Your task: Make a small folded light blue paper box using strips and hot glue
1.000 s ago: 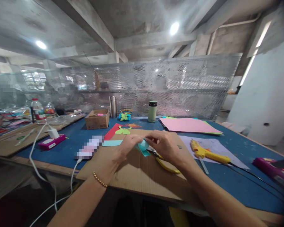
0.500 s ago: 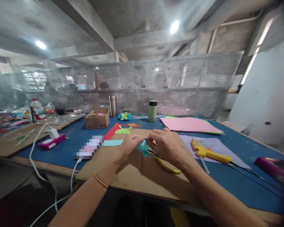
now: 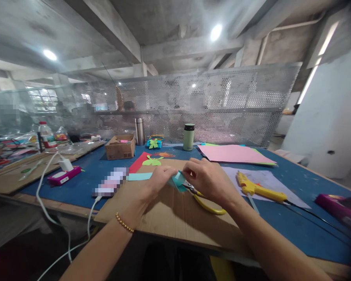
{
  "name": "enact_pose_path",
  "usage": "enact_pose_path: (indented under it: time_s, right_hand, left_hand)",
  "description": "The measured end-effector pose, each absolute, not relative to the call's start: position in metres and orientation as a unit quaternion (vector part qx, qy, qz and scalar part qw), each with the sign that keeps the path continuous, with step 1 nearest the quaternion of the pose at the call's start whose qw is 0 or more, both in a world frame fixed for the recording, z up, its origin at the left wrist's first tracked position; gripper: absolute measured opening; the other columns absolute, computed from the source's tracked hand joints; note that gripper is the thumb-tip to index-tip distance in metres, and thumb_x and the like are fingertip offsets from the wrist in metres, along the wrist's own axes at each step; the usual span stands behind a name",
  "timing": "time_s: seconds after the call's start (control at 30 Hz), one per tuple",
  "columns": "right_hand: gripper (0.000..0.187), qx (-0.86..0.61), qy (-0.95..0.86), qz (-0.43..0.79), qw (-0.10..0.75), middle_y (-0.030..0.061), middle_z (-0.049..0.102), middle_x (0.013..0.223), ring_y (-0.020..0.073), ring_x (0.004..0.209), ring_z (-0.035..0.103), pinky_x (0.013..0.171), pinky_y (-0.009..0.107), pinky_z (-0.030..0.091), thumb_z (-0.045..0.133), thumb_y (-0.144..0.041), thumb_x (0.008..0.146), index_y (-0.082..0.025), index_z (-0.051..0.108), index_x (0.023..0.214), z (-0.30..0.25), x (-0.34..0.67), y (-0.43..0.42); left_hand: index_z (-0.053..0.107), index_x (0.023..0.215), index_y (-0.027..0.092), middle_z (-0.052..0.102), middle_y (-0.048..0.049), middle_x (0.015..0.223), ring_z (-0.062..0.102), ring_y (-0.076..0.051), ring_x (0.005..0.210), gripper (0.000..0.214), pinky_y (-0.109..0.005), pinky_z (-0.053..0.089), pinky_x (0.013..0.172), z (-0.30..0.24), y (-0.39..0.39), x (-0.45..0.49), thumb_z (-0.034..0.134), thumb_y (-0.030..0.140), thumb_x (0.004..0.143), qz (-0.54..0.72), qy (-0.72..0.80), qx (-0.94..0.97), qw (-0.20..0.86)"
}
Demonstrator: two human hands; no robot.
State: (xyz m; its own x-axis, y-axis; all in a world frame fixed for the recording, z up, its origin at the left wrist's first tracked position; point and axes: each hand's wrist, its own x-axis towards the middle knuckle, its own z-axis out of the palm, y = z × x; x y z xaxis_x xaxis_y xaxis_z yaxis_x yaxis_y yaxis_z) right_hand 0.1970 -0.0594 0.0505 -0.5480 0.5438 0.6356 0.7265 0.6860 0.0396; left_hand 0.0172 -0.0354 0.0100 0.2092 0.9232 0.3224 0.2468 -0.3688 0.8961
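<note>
My left hand [image 3: 163,177] pinches a small folded piece of teal paper [image 3: 179,182] between thumb and fingers. Across from it, my right hand [image 3: 203,175] has its fingers closed at the same paper's upper right edge. Just below the right hand are yellow-handled scissors [image 3: 212,210], their blades partly hidden by the paper and the fingers. All this is over a brown cardboard sheet [image 3: 163,218]. A light blue paper strip [image 3: 140,176] lies left of my left hand, with a green paper cutout [image 3: 152,160] behind it.
A yellow glue gun [image 3: 260,192] rests on lilac paper at right, its cord trailing off. Pink paper sheets [image 3: 236,153], a green tumbler [image 3: 188,137], a steel flask [image 3: 139,132] and a cardboard box [image 3: 120,147] stand farther back. A phone [image 3: 111,182] with a white cable lies left.
My right hand's fingers have shifted slightly at the paper, and more of the scissors' metal pivot shows beneath them. The left hand stays in place.
</note>
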Motion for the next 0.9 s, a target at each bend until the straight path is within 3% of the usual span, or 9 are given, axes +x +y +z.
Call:
enact_pose_path:
  time_s: [0.13,0.37,0.6,0.77,0.9]
  right_hand:
    - [0.017,-0.356,-0.869,-0.168,0.300,0.0013,0.063,0.071,0.0111,0.059,0.043,0.063,0.029,0.026,0.058,-0.012,0.086,-0.017,0.063,0.070,0.048,0.199,-0.055]
    - [0.020,-0.343,-0.869,-0.088,0.345,0.0026,0.067,0.077,0.0116,0.064,0.052,0.065,0.027,0.031,0.054,-0.019,0.093,-0.018,0.072,0.086,0.048,0.207,-0.048]
    - [0.017,-0.347,-0.874,-0.130,0.315,0.0027,0.065,0.075,0.0112,0.062,0.050,0.063,0.027,0.030,0.056,-0.018,0.091,-0.016,0.068,0.079,0.047,0.197,-0.054]
    - [0.020,-0.329,-0.871,-0.197,0.307,0.0037,0.059,0.073,0.0137,0.064,0.046,0.063,0.028,0.028,0.050,-0.011,0.090,-0.016,0.059,0.073,0.036,0.197,-0.042]
    - [0.022,-0.332,-0.874,-0.197,0.294,0.0046,0.060,0.076,0.0145,0.065,0.048,0.063,0.028,0.029,0.050,-0.018,0.094,-0.017,0.062,0.076,0.040,0.199,-0.044]
  left_hand:
    - [0.046,0.056,0.017,0.043,0.0015,0.062,0.038,-0.013,0.065,0.026,-0.026,0.033,0.063,0.011,-0.037,0.018,0.048,0.035,0.075,0.468,0.408,0.696,0.361]
    - [0.042,0.057,0.019,0.040,0.0015,0.064,0.035,-0.014,0.067,0.027,-0.026,0.030,0.061,0.013,-0.040,0.018,0.048,0.039,0.074,0.472,0.425,0.684,0.358]
    - [0.048,0.058,0.018,0.042,0.0010,0.065,0.037,-0.014,0.068,0.026,-0.026,0.031,0.061,0.008,-0.036,0.019,0.050,0.039,0.074,0.467,0.421,0.688,0.362]
    - [0.041,0.055,0.020,0.037,0.0013,0.062,0.033,-0.014,0.066,0.030,-0.027,0.028,0.060,0.011,-0.035,0.020,0.050,0.043,0.070,0.462,0.427,0.690,0.358]
    - [0.038,0.053,0.020,0.035,0.0017,0.061,0.032,-0.014,0.065,0.030,-0.028,0.026,0.059,0.010,-0.031,0.020,0.048,0.044,0.069,0.463,0.428,0.692,0.352]
